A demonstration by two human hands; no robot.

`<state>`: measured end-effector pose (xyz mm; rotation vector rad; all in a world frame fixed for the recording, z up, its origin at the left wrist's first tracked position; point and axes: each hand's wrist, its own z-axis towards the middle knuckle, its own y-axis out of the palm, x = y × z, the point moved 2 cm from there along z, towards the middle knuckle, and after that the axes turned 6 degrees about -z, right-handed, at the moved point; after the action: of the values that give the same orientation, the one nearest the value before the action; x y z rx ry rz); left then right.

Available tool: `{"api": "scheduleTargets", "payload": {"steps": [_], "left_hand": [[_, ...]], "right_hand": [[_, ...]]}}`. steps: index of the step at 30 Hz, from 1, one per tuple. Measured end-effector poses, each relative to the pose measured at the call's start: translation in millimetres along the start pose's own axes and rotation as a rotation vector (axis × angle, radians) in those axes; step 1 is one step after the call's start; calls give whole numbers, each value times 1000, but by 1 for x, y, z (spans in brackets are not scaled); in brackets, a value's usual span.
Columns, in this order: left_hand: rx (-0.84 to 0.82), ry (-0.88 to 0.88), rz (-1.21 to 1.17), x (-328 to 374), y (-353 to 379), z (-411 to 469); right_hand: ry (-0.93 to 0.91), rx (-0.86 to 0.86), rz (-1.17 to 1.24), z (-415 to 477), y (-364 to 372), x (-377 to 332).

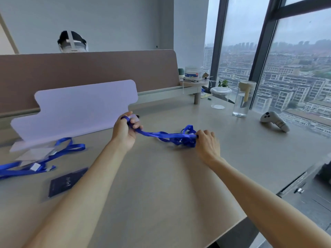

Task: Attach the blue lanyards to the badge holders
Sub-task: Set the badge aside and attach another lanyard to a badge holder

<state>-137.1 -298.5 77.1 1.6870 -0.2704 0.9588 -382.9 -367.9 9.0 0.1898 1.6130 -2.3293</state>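
Observation:
My left hand grips one end of a blue lanyard together with a clear badge holder at the middle of the desk. The strap runs right to a tangled bundle of blue lanyards, which my right hand pinches at its right side. At the left edge lie more blue lanyards joined to clear badge holders.
A dark blue card lies front left. A pale purple board leans against the brown partition. At the right stand a glass jar, a clear tub and a white controller. A person's head shows behind the partition.

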Motion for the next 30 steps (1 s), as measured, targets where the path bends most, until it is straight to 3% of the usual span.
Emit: {"api": "scheduleTargets", "payload": {"steps": [2, 5, 9, 12, 15, 22, 25, 30], "left_hand": [[-13, 90, 455, -2, -14, -6], [-192, 143, 974, -15, -24, -14], [-403, 8, 1238, -35, -18, -27], [-459, 113, 1495, -35, -24, -27], [-354, 174, 1425, -16, -49, -30], [-240, 211, 1463, 31, -141, -57], [-100, 239, 1563, 54, -179, -73], [-45, 260, 1650, 85, -217, -102]], "right_hand": [[95, -53, 246, 2, -11, -8], [163, -78, 615, 4, -28, -27], [95, -181, 857, 1, -46, -62], [-78, -385, 811, -13, -44, -85], [-257, -441, 561, -34, -22, -94], [-337, -526, 303, -63, 11, -135], [-450, -417, 130, -79, 15, -180], [-691, -340, 252, -118, 31, -235]]}}
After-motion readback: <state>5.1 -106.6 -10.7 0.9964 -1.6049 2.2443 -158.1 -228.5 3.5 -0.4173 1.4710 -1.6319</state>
